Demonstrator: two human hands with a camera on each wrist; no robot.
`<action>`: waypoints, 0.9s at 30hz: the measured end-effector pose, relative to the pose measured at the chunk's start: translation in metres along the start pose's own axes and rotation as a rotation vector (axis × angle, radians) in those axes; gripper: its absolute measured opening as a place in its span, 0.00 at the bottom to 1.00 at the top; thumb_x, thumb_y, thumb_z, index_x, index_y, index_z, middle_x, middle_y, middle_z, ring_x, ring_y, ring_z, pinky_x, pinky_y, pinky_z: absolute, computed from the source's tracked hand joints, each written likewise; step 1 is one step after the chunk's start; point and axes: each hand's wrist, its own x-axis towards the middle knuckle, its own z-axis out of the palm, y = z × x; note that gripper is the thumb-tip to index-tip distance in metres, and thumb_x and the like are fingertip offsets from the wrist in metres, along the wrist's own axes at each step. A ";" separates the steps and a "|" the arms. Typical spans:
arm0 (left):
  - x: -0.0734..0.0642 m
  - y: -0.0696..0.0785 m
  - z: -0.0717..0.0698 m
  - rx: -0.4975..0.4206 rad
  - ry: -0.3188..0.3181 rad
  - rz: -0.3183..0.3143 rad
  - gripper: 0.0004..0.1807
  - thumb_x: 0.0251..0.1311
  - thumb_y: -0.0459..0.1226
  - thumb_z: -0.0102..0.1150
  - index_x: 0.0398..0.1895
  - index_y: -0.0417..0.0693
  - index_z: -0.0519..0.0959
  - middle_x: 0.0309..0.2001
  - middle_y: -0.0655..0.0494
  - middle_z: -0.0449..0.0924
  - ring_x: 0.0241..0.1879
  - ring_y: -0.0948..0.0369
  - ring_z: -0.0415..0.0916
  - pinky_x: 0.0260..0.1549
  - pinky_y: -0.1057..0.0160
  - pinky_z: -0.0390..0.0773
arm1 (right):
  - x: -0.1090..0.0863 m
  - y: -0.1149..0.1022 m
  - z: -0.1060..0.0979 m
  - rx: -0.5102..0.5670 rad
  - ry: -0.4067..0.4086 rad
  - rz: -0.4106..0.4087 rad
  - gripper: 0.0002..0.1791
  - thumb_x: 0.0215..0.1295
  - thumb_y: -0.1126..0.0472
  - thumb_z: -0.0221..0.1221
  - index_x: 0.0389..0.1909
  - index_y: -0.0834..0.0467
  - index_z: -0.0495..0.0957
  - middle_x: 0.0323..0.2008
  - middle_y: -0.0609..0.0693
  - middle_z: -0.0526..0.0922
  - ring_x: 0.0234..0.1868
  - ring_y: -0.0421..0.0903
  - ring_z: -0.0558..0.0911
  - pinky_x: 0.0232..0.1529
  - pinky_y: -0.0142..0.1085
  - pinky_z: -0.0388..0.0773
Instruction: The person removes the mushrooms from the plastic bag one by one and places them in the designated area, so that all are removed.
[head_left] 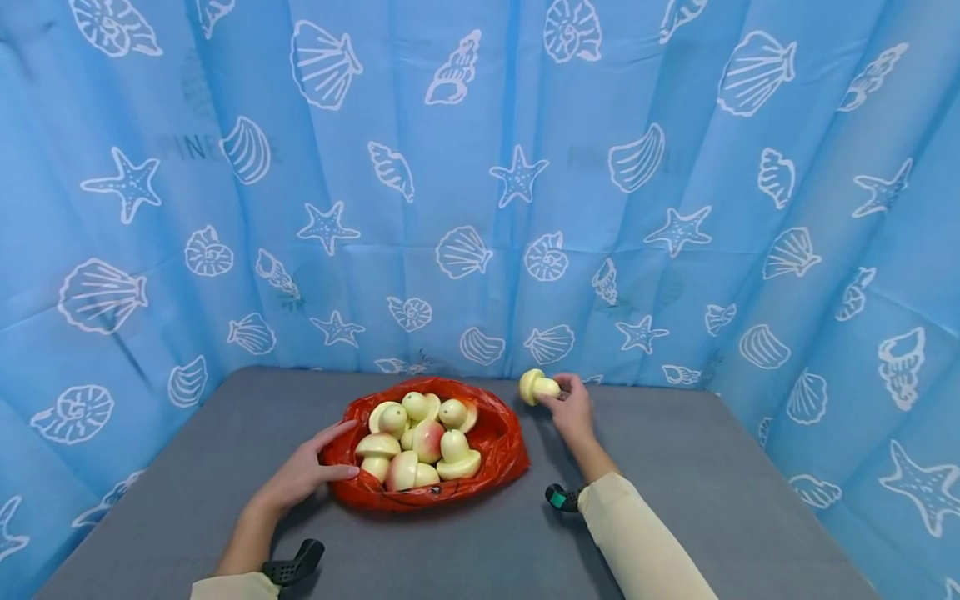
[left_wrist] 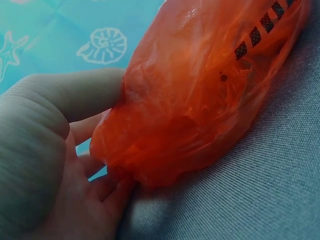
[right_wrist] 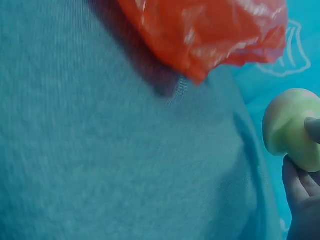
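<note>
A red plastic bag (head_left: 517,446) lies opened out on the grey table, with several toy mushrooms (head_left: 457,457) inside. They are pale yellow with thick round stems, and a few caps have a pink blush. At the bag's left end, my left hand (head_left: 303,471) holds the side between thumb and fingers; in the left wrist view the fingers go partly behind the red plastic (left_wrist: 175,110). Right of the bag and above the table, my right hand (head_left: 573,414) pinches one pale yellow toy mushroom (head_left: 534,387) by its stem, cap facing left. The right wrist view cuts this hand off at its edge.
The grey table (head_left: 465,558) carries the bag near its middle. A blue curtain (head_left: 465,167) with white shell and starfish prints hangs behind the table and along its sides. Black straps with small devices (head_left: 296,564) sit on both wrists.
</note>
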 end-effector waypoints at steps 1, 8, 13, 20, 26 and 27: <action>0.000 0.000 0.000 -0.005 -0.002 -0.001 0.44 0.55 0.46 0.67 0.73 0.46 0.60 0.74 0.36 0.47 0.71 0.36 0.43 0.63 0.33 0.51 | 0.001 0.002 -0.001 -0.013 0.003 0.008 0.22 0.55 0.72 0.66 0.50 0.69 0.72 0.48 0.68 0.77 0.49 0.62 0.79 0.49 0.51 0.76; 0.001 0.001 0.000 -0.015 -0.019 0.001 0.44 0.56 0.45 0.67 0.74 0.46 0.59 0.74 0.36 0.47 0.71 0.35 0.43 0.62 0.33 0.54 | 0.002 0.015 -0.006 -0.103 -0.007 0.038 0.23 0.56 0.69 0.68 0.50 0.68 0.71 0.49 0.68 0.77 0.50 0.61 0.79 0.49 0.51 0.76; 0.003 0.000 -0.002 -0.018 -0.018 -0.005 0.44 0.55 0.45 0.67 0.74 0.46 0.59 0.74 0.36 0.47 0.71 0.35 0.43 0.62 0.33 0.53 | 0.001 0.017 -0.009 -0.195 -0.038 0.025 0.23 0.56 0.65 0.68 0.51 0.67 0.73 0.49 0.67 0.80 0.50 0.61 0.78 0.50 0.51 0.73; 0.002 -0.001 -0.002 0.003 -0.021 -0.002 0.43 0.56 0.45 0.67 0.74 0.46 0.60 0.74 0.35 0.47 0.70 0.34 0.43 0.62 0.32 0.52 | 0.001 0.020 -0.008 -0.281 -0.055 0.041 0.21 0.57 0.63 0.69 0.48 0.66 0.73 0.45 0.65 0.81 0.47 0.60 0.78 0.47 0.51 0.72; 0.002 -0.002 -0.002 -0.004 -0.021 -0.010 0.43 0.55 0.45 0.67 0.73 0.46 0.60 0.74 0.35 0.48 0.70 0.35 0.44 0.61 0.32 0.54 | 0.000 0.018 -0.005 -0.346 -0.087 0.043 0.21 0.56 0.63 0.69 0.46 0.66 0.73 0.43 0.63 0.81 0.45 0.58 0.78 0.46 0.50 0.72; 0.002 -0.002 -0.002 -0.005 -0.021 -0.011 0.43 0.55 0.45 0.67 0.73 0.46 0.60 0.74 0.35 0.48 0.70 0.35 0.44 0.61 0.32 0.54 | 0.000 0.017 -0.005 -0.351 -0.093 0.043 0.21 0.56 0.62 0.69 0.46 0.66 0.73 0.43 0.63 0.81 0.45 0.59 0.78 0.46 0.50 0.72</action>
